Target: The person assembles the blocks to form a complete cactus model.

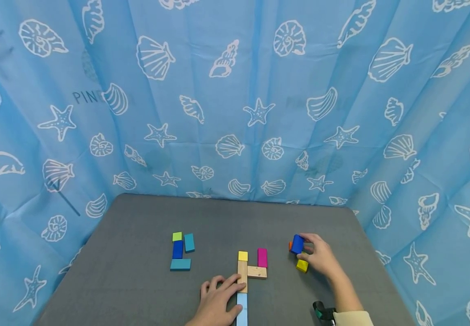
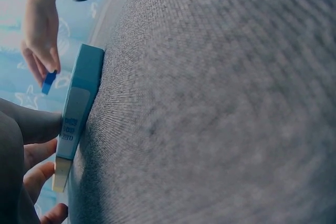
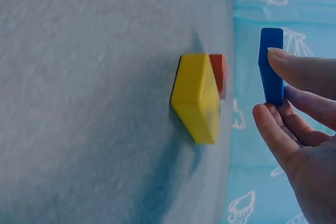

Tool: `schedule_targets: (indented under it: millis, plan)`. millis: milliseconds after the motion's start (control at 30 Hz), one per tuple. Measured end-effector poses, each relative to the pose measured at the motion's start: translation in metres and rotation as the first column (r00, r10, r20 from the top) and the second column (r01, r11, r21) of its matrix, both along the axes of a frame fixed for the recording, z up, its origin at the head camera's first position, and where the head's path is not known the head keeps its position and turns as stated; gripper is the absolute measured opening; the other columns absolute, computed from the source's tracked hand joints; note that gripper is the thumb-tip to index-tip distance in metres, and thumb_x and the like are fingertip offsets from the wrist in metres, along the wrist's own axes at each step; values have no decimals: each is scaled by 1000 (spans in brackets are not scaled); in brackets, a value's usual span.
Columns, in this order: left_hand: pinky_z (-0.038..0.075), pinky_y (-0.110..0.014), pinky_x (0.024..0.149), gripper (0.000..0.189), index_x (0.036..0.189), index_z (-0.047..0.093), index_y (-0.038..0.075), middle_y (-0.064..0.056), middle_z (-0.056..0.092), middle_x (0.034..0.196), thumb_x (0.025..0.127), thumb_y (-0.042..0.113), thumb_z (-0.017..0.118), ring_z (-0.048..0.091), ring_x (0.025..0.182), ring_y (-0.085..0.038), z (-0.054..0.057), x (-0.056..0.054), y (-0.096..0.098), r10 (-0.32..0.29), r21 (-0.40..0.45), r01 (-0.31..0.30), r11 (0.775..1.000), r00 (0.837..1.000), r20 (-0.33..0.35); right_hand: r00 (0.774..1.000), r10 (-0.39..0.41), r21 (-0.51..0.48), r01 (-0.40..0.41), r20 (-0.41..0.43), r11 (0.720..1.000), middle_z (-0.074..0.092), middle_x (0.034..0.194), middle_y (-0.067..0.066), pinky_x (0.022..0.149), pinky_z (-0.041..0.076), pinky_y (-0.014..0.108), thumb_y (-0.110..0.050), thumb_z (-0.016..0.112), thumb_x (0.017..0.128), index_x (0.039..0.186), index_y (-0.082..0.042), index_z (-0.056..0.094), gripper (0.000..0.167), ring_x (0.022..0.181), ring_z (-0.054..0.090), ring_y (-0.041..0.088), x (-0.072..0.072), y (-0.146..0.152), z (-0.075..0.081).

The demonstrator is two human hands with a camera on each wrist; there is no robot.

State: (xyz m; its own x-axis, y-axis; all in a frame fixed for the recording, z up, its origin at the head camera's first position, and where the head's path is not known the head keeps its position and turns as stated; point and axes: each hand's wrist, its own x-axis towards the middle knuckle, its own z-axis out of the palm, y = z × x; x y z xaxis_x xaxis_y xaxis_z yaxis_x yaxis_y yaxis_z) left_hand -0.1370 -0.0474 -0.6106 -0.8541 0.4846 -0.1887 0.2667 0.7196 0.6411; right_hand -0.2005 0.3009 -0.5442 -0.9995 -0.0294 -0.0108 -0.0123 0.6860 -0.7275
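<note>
My right hand [image 1: 318, 256] pinches a blue block [image 1: 297, 244] between thumb and fingers at the right of the table. In the right wrist view, that blue block [image 3: 271, 66] is held up off the grey surface. Just below it are a yellow block [image 3: 195, 98] and, partly hidden behind, an orange block [image 3: 218, 74]. My left hand [image 1: 217, 302] rests with loosely bent fingers against a natural wooden block [image 1: 242, 271], its thumb at a light blue block [image 1: 242, 312]. These two lie end to end in a column, topped by a small yellow block [image 1: 243, 256].
Beside the column lie a speckled wooden block [image 1: 257, 271] and a magenta block [image 1: 262, 257]. Farther left, a group holds a lime block [image 1: 177, 236], a dark blue block [image 1: 178, 249] and two teal blocks [image 1: 180, 265]. A shell-print curtain [image 1: 235, 113] hangs behind the grey table [image 1: 137, 235].
</note>
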Motion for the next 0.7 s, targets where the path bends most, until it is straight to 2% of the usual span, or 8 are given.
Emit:
schedule_targets:
  millis: [233,467,700]
  plan:
    - [24,-71,99,46,138,53,53,21,43,154,93,52,65,38,126,-28,1,0,1,4,-3,-4,1000,1000,9,1000,11,-12,-11,2,1000,50,139,27,95,53,51,3,77,85,141,3,53,61,121,59,47,-8,-13,3]
    - [25,-69,97,46,138,53,52,21,42,154,93,52,63,38,125,-28,-1,0,1,0,-4,0,1000,999,-36,999,15,84,-13,-31,996,54,139,22,100,48,57,-3,80,84,140,-2,56,61,124,55,42,-17,-27,0]
    - [25,-69,95,46,138,54,52,21,42,154,94,52,63,37,124,-28,-2,1,1,0,0,0,1000,999,-50,999,52,-36,-52,-15,998,53,139,22,99,51,50,7,78,82,138,0,57,61,125,58,43,-29,-47,-7]
